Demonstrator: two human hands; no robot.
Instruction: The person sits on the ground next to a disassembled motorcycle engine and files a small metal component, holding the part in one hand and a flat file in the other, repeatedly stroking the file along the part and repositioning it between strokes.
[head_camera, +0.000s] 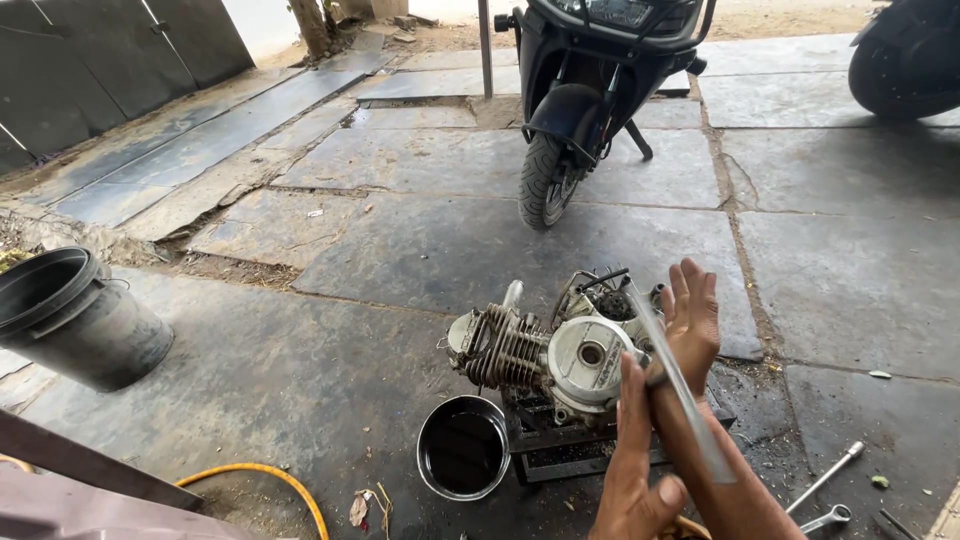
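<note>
Risk: the thin metal rod (680, 385) may slip from between the hands and drop onto the engine (545, 350) or into the black pan of dark oil (462, 447) beside it.
Left hand (632, 470): fingers straight, pressed to the rod.
Right hand (692, 320): open, flat against the rod; nothing clenched.
Rod: long, grey, slanted, above the engine's right side.
Engine: finned, grimy, on a low stand.

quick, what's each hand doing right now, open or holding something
Left hand: fingers straight, pressed against the metal rod.
Right hand: open, fingers up, the rod lying across its palm side; no closed grip.
</note>
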